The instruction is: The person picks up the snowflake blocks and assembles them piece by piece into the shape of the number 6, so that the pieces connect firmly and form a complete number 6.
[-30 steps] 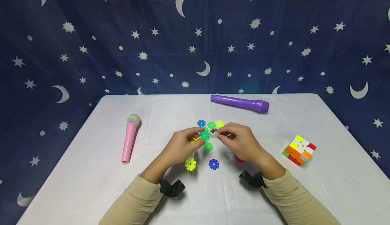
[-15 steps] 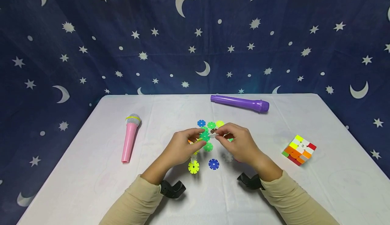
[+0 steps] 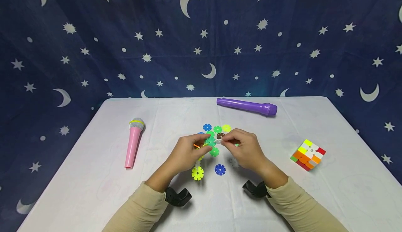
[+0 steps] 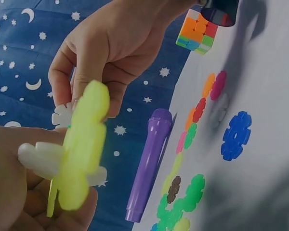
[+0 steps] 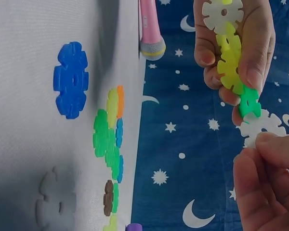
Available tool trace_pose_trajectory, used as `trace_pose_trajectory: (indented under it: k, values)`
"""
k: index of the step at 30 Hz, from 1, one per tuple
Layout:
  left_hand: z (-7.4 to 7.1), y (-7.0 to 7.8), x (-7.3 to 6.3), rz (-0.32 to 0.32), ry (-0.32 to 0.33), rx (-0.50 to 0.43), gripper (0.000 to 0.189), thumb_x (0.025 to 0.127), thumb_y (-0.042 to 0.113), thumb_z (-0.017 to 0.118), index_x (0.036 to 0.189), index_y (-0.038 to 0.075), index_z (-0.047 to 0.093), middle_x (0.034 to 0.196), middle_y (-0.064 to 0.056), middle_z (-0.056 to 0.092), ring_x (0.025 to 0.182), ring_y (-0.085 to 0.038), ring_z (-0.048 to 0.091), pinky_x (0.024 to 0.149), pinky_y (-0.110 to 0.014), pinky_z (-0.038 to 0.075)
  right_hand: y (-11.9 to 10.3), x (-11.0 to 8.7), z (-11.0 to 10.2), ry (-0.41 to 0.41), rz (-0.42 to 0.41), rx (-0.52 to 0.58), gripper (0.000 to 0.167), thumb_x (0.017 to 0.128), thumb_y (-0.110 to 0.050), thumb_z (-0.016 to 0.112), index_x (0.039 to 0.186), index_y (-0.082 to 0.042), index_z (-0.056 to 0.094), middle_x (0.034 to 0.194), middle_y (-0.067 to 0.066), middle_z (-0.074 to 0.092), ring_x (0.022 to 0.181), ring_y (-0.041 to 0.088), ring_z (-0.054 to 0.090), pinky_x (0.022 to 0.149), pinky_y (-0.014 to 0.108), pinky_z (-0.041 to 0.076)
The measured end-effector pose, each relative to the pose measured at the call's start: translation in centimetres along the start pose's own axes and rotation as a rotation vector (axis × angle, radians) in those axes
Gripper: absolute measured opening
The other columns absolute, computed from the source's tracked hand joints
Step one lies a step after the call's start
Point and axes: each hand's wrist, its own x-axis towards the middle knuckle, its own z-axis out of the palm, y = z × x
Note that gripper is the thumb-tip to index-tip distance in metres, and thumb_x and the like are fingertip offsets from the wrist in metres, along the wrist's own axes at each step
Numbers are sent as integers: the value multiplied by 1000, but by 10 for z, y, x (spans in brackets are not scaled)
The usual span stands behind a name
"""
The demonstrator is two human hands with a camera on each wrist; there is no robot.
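Note:
My left hand point(image 3: 186, 155) holds a chain of joined, notched plastic discs. In the right wrist view the chain runs from a white disc point(image 5: 212, 18) through a yellow disc point(image 5: 229, 68) to a green disc point(image 5: 248, 103) at the fingertips. My right hand point(image 3: 246, 148) pinches another white disc point(image 5: 251, 130) between thumb and forefinger, its edge right at the green disc's rim. A bright yellow disc point(image 3: 197, 178) hangs at the near end of the chain, large in the left wrist view. Fingers partly hide the joints.
A blue disc point(image 3: 217, 172) and a clear disc point(image 3: 233, 162) lie nearby on the white table. Behind the hands are several coloured discs, one brown point(image 4: 174, 189). A pink microphone point(image 3: 133, 148) lies left, a purple microphone point(image 3: 245, 105) behind, a puzzle cube point(image 3: 309, 155) right.
My right hand has shifted slightly left, bringing the white disc against the chain's end. The chain's hanging yellow disc has dropped a little toward me. My left hand has barely moved.

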Motion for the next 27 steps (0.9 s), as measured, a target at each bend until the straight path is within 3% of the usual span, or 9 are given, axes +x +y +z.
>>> trace_pose_trajectory:
  k: [9,13,16,21,23,27]
  values:
    - [1,-1,0,25,24,23,38,90,13,76,125,1,69,91,-2,67,88,-19,65,76,-30,55,4,-1,5,13,-59,33,26,70,19,79,83,-2,73,83,6,72,73,20,69,69,19,55]
    - [-1,-3,2,3,15,20,37,89,14,77,124,3,69,92,-1,67,88,-18,65,75,-29,55,4,-1,5,-38,27,36,24,77,14,78,95,0,71,88,6,72,79,20,70,73,26,57]
    - [-4,-6,4,-33,14,6,37,89,15,77,124,5,68,94,0,66,90,-18,65,76,-31,55,4,0,3,-148,162,5,29,83,5,77,110,2,66,97,7,72,88,23,70,78,33,58]
    - [-10,-9,5,-62,30,2,40,91,15,75,130,10,65,102,-3,68,96,-20,65,78,-34,55,8,-2,2,-446,401,-130,36,91,-14,74,124,-3,64,121,8,67,114,30,61,96,47,49]
    - [-12,-9,6,-54,26,-1,41,92,15,74,132,11,65,105,-3,68,97,-21,65,78,-34,55,10,-5,3,-557,421,-185,39,92,-19,73,128,-5,64,127,7,64,121,31,56,101,49,45]
    - [-15,-9,6,-44,14,-24,41,92,15,74,131,9,65,112,-5,68,96,-20,64,75,-31,55,12,-8,5,-706,370,-244,45,93,-24,72,133,-7,63,128,6,63,122,31,52,102,50,44]
